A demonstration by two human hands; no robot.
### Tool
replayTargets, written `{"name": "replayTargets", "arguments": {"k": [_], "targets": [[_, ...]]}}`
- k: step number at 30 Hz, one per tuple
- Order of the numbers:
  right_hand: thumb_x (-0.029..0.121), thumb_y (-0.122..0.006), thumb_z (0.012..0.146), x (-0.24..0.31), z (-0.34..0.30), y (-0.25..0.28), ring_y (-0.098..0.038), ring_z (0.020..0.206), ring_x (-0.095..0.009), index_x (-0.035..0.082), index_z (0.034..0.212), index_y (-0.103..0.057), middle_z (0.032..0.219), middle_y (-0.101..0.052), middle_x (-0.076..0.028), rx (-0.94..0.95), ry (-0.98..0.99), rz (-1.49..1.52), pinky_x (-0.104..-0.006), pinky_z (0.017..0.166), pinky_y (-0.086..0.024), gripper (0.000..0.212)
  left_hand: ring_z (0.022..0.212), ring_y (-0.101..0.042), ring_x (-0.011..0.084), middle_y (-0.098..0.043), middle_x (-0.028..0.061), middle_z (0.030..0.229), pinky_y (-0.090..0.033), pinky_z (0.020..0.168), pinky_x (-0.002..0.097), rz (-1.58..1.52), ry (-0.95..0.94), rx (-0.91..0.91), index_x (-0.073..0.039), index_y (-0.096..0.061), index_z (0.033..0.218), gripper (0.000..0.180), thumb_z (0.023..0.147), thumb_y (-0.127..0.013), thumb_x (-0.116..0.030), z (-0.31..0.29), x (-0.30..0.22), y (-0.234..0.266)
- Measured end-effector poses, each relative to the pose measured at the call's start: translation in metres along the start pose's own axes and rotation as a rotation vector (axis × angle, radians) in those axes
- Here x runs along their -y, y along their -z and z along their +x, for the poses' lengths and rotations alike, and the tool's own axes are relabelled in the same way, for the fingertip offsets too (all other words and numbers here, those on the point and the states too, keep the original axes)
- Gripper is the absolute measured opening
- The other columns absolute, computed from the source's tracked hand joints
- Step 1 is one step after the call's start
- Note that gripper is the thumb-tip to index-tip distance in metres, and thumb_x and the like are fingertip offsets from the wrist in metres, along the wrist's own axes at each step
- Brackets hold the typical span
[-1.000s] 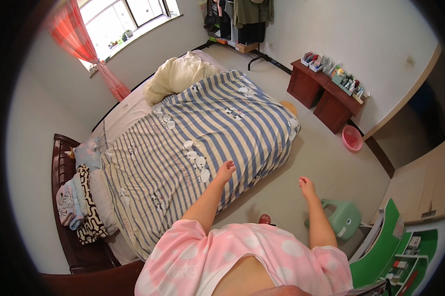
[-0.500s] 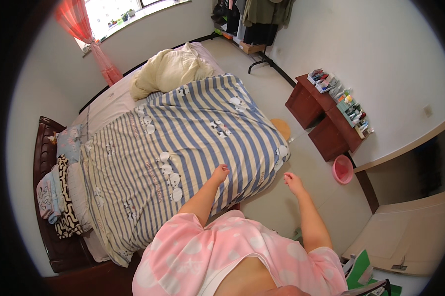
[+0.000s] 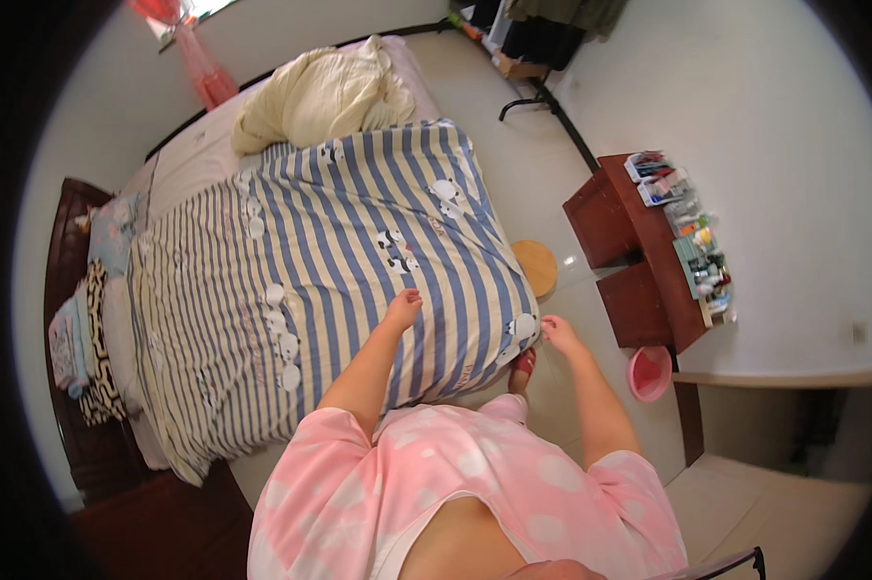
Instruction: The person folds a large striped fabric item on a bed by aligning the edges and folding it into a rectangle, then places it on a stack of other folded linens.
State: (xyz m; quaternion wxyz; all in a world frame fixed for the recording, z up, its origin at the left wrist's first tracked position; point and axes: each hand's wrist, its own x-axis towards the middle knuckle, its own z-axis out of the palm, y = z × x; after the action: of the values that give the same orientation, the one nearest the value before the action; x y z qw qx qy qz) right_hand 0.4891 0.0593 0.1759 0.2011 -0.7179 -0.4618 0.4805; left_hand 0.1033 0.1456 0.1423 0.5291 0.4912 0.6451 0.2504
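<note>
A blue-and-cream striped quilt (image 3: 358,232) with panda figures is spread over the bed. Above its near part hangs my left hand (image 3: 404,307), its fingers loosely curled and nothing visible in them. My right hand (image 3: 559,333) is beside the quilt's right corner, over the floor, with its fingers also curled in and no object showing. Whether the right fingertips touch the cloth I cannot tell. A rumpled cream quilt (image 3: 325,97) lies in a heap at the far end of the bed.
A round wooden stool top (image 3: 534,268) stands at the bed's right side. Farther right is a dark red desk (image 3: 639,256) crowded with bottles and boxes, with a pink bin (image 3: 649,373) at its near end. Folded cloths (image 3: 71,346) and a pillow (image 3: 114,235) lie by the headboard (image 3: 64,261).
I have stepped forward and to the right along the bed. My right hand is now closer to the quilt's corner, and my red-shod foot has come into view.
</note>
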Motion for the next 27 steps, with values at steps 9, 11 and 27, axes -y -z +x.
{"name": "replayTargets", "arguments": {"k": [9, 11, 27], "targets": [[0.021, -0.055, 0.085, -0.092, 0.178, 0.031, -0.06, 0.074, -0.017, 0.002, 0.111, -0.053, 0.094, -0.061, -0.01, 0.351, 0.056, -0.297, -0.03, 0.065, -0.049, 0.032, 0.098, -0.056, 0.02, -0.059, 0.012, 0.106, -0.044, 0.085, 0.0307, -0.186, 0.414, -0.184, 0.001, -0.052, 0.112, 0.034, 0.08, -0.059, -0.007, -0.04, 0.059, -0.142], [0.021, -0.056, 0.084, -0.12, 0.206, 0.041, -0.06, 0.076, -0.019, 0.002, 0.111, -0.053, 0.095, -0.062, -0.012, 0.387, 0.053, -0.345, -0.0313, 0.067, -0.049, 0.033, 0.097, -0.058, 0.0214, -0.061, 0.0122, 0.104, -0.045, 0.085, 0.0309, -0.136, 0.423, -0.054, -0.001, -0.052, 0.112, 0.035, 0.081, -0.06, -0.014, -0.048, 0.031, -0.186], [0.026, -0.065, 0.076, -0.102, 0.238, -0.04, -0.057, 0.086, -0.041, 0.0, 0.098, -0.047, 0.091, -0.059, -0.025, 0.156, 0.004, -0.469, -0.0453, 0.072, -0.045, 0.038, 0.096, -0.057, 0.0189, -0.058, 0.0104, 0.106, -0.045, 0.085, 0.0293, -0.439, 0.461, -0.1, -0.001, -0.048, 0.116, 0.035, 0.084, -0.058, -0.012, -0.046, 0.029, -0.301]]}}
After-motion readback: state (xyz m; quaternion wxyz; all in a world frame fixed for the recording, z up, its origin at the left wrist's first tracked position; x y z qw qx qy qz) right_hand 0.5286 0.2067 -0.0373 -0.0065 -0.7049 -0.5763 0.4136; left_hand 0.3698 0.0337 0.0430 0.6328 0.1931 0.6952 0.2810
